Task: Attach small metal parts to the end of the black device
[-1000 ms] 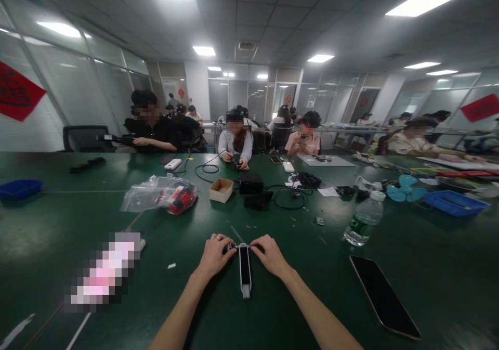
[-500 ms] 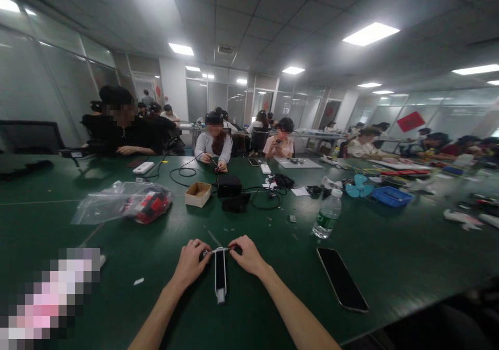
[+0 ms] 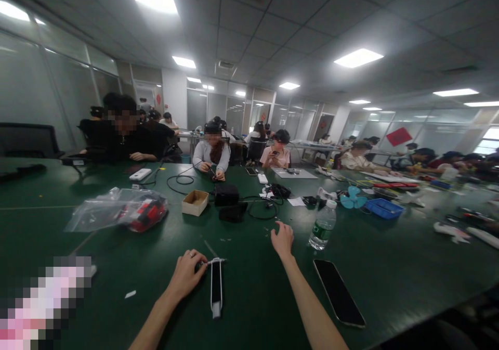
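Green table (image 3: 390, 267): long, with other people seated along the far side.
Phone (image 3: 338, 292): dark, lying flat at the right forearm.
Black device (image 3: 215, 287): slim bar, flat on the table straight ahead.
Left hand (image 3: 186, 273): fingers pinched on the device's far end.
Right hand (image 3: 283, 239): fingers loosely spread, holding nothing, near the water bottle (image 3: 322, 226).

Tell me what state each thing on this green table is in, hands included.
Left hand: closed on the far end of the slim black bar-shaped device, which lies flat.
Right hand: open, fingers spread, empty.
Black flat smartphone: face up, screen dark.
Clear plastic water bottle: upright, white cap on.
Small brown cardboard box: open on top.
Clear plastic bag: lying flat, red-and-black item inside.
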`<state>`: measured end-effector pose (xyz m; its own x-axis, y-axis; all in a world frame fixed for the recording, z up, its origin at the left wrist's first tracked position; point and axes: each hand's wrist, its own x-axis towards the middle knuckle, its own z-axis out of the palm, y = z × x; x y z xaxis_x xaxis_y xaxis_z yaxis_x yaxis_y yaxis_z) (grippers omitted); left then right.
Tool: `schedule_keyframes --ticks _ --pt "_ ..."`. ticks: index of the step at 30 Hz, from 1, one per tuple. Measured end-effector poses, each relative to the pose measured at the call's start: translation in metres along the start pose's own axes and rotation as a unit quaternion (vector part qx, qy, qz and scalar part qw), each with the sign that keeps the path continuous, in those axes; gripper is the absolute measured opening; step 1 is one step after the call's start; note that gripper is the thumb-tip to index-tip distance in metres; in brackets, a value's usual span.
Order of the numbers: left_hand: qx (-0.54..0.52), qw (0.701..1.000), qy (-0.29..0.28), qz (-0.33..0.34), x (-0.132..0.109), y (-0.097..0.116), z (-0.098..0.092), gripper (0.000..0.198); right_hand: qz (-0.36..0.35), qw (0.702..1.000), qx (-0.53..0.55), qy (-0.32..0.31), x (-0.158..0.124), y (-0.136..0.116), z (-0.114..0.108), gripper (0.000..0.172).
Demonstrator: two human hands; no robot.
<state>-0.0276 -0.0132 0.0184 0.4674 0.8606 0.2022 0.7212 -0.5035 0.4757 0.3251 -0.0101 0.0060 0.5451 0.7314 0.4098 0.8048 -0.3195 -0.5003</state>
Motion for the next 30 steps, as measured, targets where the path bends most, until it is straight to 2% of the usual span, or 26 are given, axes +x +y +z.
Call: schedule_keyframes --ticks 3,7,11,15,19,23,27,30 --pt "-0.004 1.000 0.001 -0.007 0.000 0.003 -0.002 0.023 0.064 0.996 -0.054 0.008 0.015 0.022 0.002 0.042" --pt "0.001 1.000 0.003 -0.007 -0.001 0.006 -0.002 0.021 0.089 0.989 -0.115 -0.037 0.025 0.039 0.003 0.038" --pt "0.011 1.000 0.013 0.010 -0.003 0.005 0.002 0.020 0.079 0.987 -0.130 -0.056 0.028 0.042 0.000 0.028" --pt "0.017 0.999 0.024 0.025 -0.005 0.003 0.005 0.021 0.057 0.986 -0.142 -0.068 0.022 0.033 -0.004 0.024" --pt "0.024 0.999 0.030 0.035 -0.005 0.003 0.006 0.021 -0.020 0.989 -0.129 -0.075 0.006 0.009 -0.011 0.021" --pt "0.028 0.999 0.025 0.036 -0.004 0.002 0.007 0.021 -0.087 0.986 0.000 -0.145 -0.020 -0.035 -0.017 0.015" --pt "0.029 0.999 0.021 0.035 -0.004 -0.002 0.010 0.020 -0.132 0.950 0.133 -0.248 -0.054 -0.083 -0.014 0.014" --pt "0.021 0.999 0.024 0.039 -0.004 -0.005 0.013 0.019 -0.145 0.934 0.152 -0.289 -0.076 -0.107 -0.008 0.015"
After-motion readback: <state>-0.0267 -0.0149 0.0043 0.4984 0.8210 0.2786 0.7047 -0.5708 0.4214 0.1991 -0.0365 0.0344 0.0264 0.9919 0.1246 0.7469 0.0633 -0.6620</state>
